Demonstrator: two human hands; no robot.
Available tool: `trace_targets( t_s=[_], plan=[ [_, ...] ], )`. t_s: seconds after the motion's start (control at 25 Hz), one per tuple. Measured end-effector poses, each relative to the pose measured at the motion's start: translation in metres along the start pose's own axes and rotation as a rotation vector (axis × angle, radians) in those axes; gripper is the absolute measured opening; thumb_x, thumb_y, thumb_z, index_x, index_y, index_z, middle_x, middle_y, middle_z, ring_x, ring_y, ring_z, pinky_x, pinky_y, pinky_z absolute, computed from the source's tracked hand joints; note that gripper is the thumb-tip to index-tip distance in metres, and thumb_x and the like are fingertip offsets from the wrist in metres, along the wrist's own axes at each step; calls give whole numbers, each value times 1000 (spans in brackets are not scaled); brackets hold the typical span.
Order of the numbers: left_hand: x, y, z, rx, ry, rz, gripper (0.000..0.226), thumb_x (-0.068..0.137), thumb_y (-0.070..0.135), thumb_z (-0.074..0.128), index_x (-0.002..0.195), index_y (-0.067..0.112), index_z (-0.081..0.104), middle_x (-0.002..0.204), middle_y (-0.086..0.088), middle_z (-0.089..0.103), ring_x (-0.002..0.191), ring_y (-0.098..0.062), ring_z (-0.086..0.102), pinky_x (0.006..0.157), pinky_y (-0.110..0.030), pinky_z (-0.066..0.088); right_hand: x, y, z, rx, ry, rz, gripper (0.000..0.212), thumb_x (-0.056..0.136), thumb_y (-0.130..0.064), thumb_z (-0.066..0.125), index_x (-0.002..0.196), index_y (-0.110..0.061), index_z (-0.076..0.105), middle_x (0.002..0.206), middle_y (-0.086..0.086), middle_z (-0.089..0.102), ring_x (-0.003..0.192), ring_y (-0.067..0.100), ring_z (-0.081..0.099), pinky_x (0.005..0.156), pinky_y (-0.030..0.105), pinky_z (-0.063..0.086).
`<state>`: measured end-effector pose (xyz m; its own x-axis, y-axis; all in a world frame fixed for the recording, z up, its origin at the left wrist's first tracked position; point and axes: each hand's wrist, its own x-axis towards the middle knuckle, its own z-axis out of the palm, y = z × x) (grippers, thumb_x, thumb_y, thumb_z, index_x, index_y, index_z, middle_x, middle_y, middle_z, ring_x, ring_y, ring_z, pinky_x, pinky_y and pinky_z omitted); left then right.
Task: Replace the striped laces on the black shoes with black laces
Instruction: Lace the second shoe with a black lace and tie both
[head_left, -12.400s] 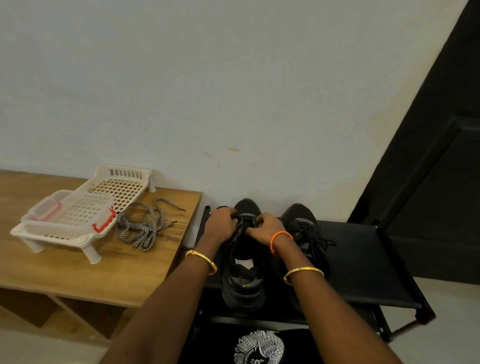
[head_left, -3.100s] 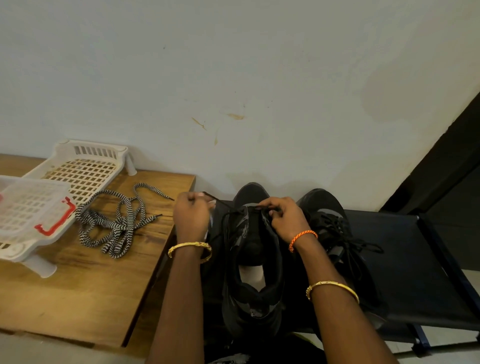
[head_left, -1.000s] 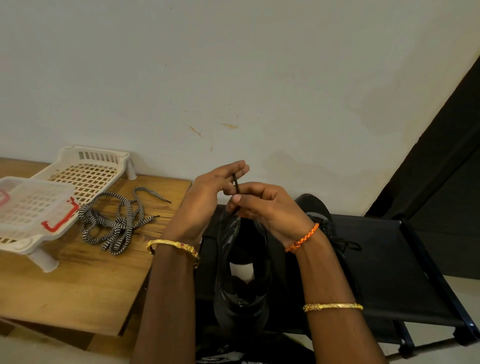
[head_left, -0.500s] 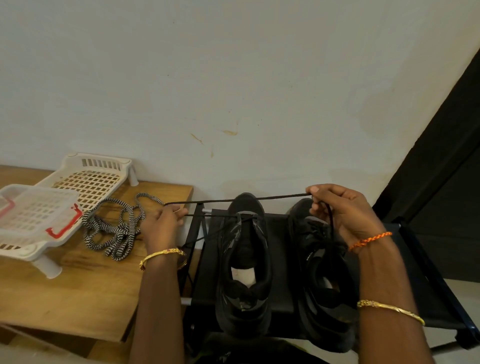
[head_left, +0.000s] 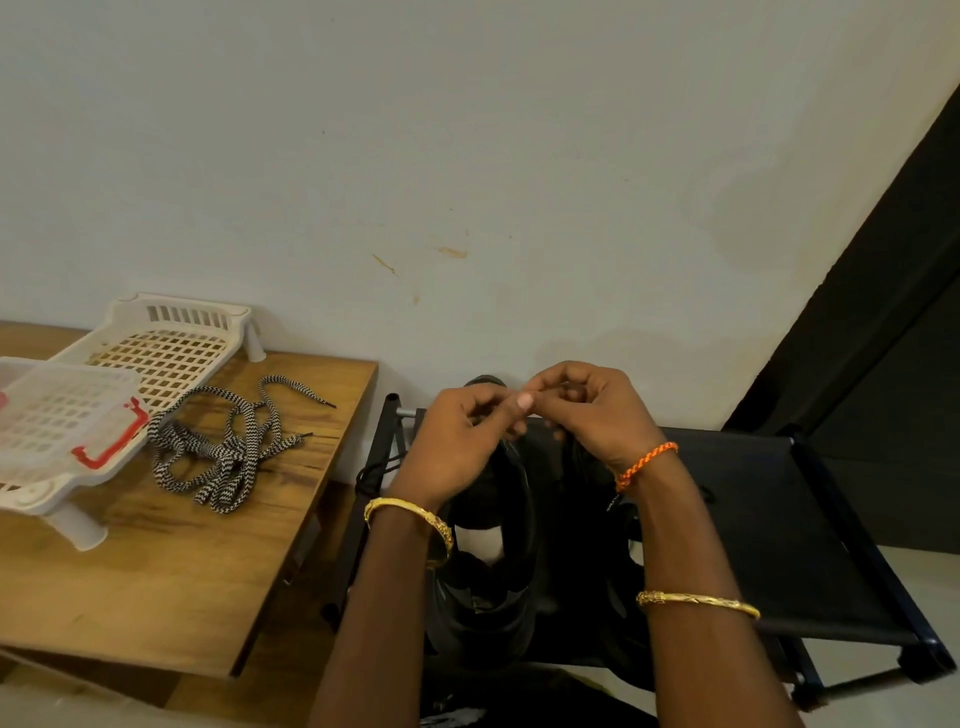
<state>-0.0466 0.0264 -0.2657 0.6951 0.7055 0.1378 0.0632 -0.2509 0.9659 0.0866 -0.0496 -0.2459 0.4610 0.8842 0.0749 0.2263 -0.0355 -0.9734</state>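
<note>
Faintly, small unreadable white lettering marks the right black shoe (head_left: 613, 501).

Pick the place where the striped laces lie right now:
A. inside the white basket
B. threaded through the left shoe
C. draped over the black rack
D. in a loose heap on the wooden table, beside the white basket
D: the striped laces lie heaped on the wooden table, just right of the white basket, outside it.
</note>
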Motion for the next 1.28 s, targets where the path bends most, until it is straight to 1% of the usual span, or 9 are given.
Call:
trace_targets(
  t_s=[0.12,0.28,0.52,0.6,0.72,0.88,0.96,1.12,1.28],
  plan=[
    [-1,-11,-17,74,193,-51,6,88,20,66,84,19,71,67,3,66,57,-5,58,60,-18,47,0,7,-11,-17,47,56,2,80,-4,71,79,-4,69,66,9,59,46,0,51,48,14,46],
    [-5,-17,-35,147,436,-99,9,88,25,66,85,17,71,71,2,68,70,-12,60,68,-28,49,2,15,-23,10,125,91,9,82,-4,69,79,-11,71,68,4,63,55,4,57,55,15,51],
    [-6,-25,-32,307,699,-226,18,89,26,64,96,12,72,82,-1,69,80,-13,62,66,-25,45,7,24,-19,131,136,158,13,87,4,60,87,-7,68,73,3,71,63,7,68,60,16,56],
    [-5,-25,-32,421,679,-274,25,89,27,62,111,16,67,103,-4,67,105,-23,59,85,-37,48,8,26,-16,178,146,177,7,83,2,65,83,-5,65,67,3,71,60,11,69,57,18,56],
    [-2,-19,-27,539,438,-162,39,88,35,62,127,34,56,132,1,52,130,-23,36,106,-53,31,12,31,-5,-11,162,149,7,79,-7,73,75,-10,68,66,3,67,61,13,61,61,22,55],
    [3,-14,-3,402,217,-46,17,86,35,66,103,36,70,106,14,68,110,-9,57,106,-43,29,16,33,7,-53,138,84,10,76,-14,77,70,-17,70,71,0,68,70,9,62,69,18,52],
    [8,-16,0,372,211,-75,10,86,30,68,95,30,73,94,10,72,99,-10,62,102,-45,37,18,35,10,-69,124,83,9,78,-15,75,71,-18,70,70,-5,68,66,1,61,62,10,48],
    [10,-20,0,289,204,-92,7,83,25,71,89,22,75,80,5,71,81,-11,65,88,-42,51,22,38,12,-99,111,105,9,82,-15,72,74,-16,69,68,-6,64,64,1,58,64,16,45],
    [13,-27,3,521,323,-237,7,83,30,67,80,25,71,79,8,68,83,-11,58,87,-34,33,26,44,14,-92,172,176,12,88,-14,64,78,-11,69,64,-2,60,60,6,54,66,21,48]
  ],
)
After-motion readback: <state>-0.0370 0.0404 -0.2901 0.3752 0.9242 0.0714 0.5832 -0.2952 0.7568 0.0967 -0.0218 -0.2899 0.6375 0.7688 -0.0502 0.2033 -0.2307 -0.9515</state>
